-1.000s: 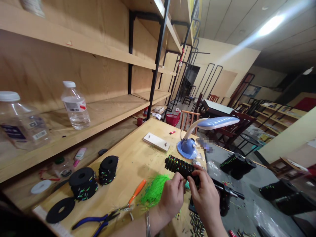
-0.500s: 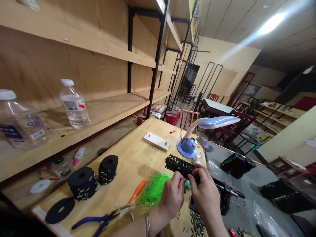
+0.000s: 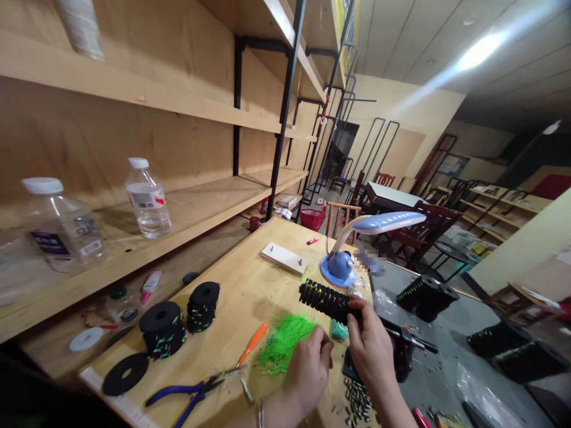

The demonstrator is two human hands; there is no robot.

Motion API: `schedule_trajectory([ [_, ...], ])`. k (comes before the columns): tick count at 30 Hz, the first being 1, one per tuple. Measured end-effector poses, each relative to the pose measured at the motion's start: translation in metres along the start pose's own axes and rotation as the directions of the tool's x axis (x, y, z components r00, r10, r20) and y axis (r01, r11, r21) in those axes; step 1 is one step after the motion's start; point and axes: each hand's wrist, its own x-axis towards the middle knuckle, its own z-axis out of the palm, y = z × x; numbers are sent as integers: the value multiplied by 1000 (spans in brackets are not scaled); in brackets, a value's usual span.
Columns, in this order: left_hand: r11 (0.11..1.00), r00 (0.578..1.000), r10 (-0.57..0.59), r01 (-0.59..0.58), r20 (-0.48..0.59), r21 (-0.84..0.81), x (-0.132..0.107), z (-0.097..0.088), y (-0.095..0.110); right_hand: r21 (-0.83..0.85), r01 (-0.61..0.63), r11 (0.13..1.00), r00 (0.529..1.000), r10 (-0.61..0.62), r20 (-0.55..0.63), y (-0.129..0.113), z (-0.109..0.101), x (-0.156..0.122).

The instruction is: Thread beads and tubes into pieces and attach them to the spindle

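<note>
A long row of black foam discs [image 3: 325,299] flecked with green and yellow lies across the wooden table [image 3: 243,291]. My right hand [image 3: 372,351] grips its near end with the fingers curled round it. My left hand [image 3: 310,370] is a little lower and to the left, off the discs, fingers curled in a loose fist just beside a heap of bright green strands [image 3: 285,340]. What its fingertips hold, if anything, is hidden.
Two stacks of black discs [image 3: 163,327] [image 3: 203,304] and a single disc [image 3: 125,374] lie at the left. Blue pliers [image 3: 187,394] and an orange-handled tool [image 3: 252,343] lie near me. A blue desk lamp [image 3: 352,246], a white block [image 3: 284,257], bottles [image 3: 148,198] on the shelf.
My left hand has come off the row of discs and dropped toward me, beside the green strands. My right hand still holds the row's end. The view shifted slightly.
</note>
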Motion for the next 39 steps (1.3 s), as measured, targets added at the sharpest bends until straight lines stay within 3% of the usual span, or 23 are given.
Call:
schedule_trajectory([
  [5, 1000, 999, -15, 14, 48, 26, -21, -7, -11, 69, 10, 998, 999, -7, -44, 4, 0, -5],
  [7, 999, 1000, 13, -14, 21, 51, -27, -14, -10, 117, 15, 993, 996, -5, -86, 6, -1, -12],
  [12, 972, 963, 221, -204, -151, 119, -25, -29, 6, 177, 65, 982, 983, -32, -182, 11, 2, -47],
  [15, 943, 931, 330, -317, -155, 101, -20, -26, 17, 187, 148, 971, 978, -116, -173, 24, 11, -77],
  [20, 965, 949, 259, -246, -182, 90, -12, -15, 18, 87, 284, 955, 942, -261, -211, 52, 16, -105],
  [24, 987, 964, 135, -111, -228, 114, -5, -10, 10, -8, 271, 962, 929, -264, -260, 55, -7, -91],
  [28, 999, 968, 28, -31, -251, -9, 2, -2, 4, -42, 287, 957, 924, -288, -252, 39, -25, -69],
  [32, 994, 975, -24, 0, -220, -107, 7, 2, 6, -103, 314, 944, 914, -330, -237, 28, -30, -45],
  [36, 986, 982, -42, 12, -182, -167, 8, -5, 14, -200, 242, 949, 933, -285, -221, 27, -33, -13],
  [39, 943, 985, -115, 68, -128, -326, 9, -12, 24, -261, 250, 933, 947, -291, -135, 27, -31, 11],
])
